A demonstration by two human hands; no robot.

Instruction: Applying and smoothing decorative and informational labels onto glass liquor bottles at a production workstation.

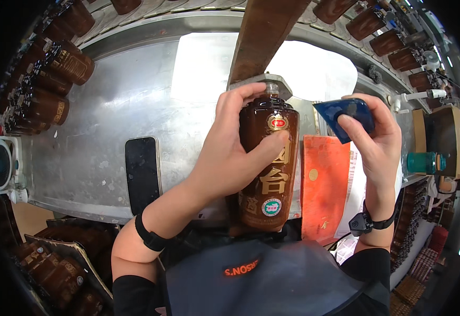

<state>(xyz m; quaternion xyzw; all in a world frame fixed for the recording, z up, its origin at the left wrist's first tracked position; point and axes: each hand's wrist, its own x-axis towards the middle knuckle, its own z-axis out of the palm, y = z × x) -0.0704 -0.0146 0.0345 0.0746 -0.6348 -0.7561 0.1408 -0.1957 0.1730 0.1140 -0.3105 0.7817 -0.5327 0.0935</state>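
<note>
My left hand [229, 150] is wrapped round a glossy brown bottle [259, 181] with gold lettering, a small red emblem and a round green-and-white sticker. The bottle lies tilted, its base toward my apron and its clear-topped neck [272, 88] against a grey metal plate [286, 83]. To the right, my right hand [377, 134] pinches a flat, dark blue scraper-like piece [329, 117] between thumb and fingers, apart from the bottle. Below that hand lie an orange-red printed sheet [325, 181] and some white paper [354, 203].
A black phone [142, 174] lies on the metal table [103, 121]. Brown bottles [48, 105] crowd the left; more line the conveyor [193, 8] beyond. A brown beam [264, 37] crosses the far middle. A small round fan [1, 164] stands left, a teal jar [422, 163] right.
</note>
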